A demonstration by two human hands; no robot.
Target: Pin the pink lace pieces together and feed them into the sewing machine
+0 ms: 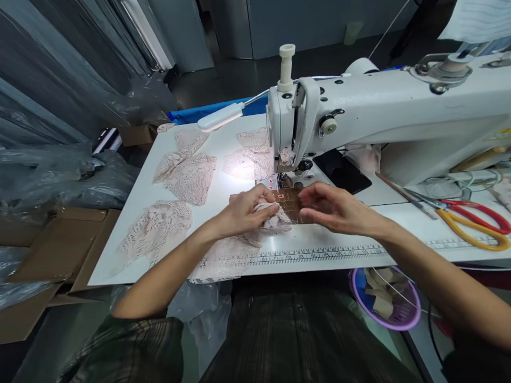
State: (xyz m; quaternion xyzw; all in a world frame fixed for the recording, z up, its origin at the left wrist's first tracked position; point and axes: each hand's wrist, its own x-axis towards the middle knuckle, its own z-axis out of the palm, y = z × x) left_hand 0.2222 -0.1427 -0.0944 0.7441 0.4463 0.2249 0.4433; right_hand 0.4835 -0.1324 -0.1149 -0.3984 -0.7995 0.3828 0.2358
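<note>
Plainly, the white table bears the sewing machine, cut off at the right; before it, the right hand curves, parted and seemingly empty, while the left hand pinches bunched lace near the machine; slipping folds could pucker or snag, the grip covers part of the lace, and the needle is indistinct

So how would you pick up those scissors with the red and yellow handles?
Probably by the red and yellow loops, coming from the near right side with the right hand. The scissors lie on the table with those loops by its front edge, while the metal end points left and away from the person.
</note>
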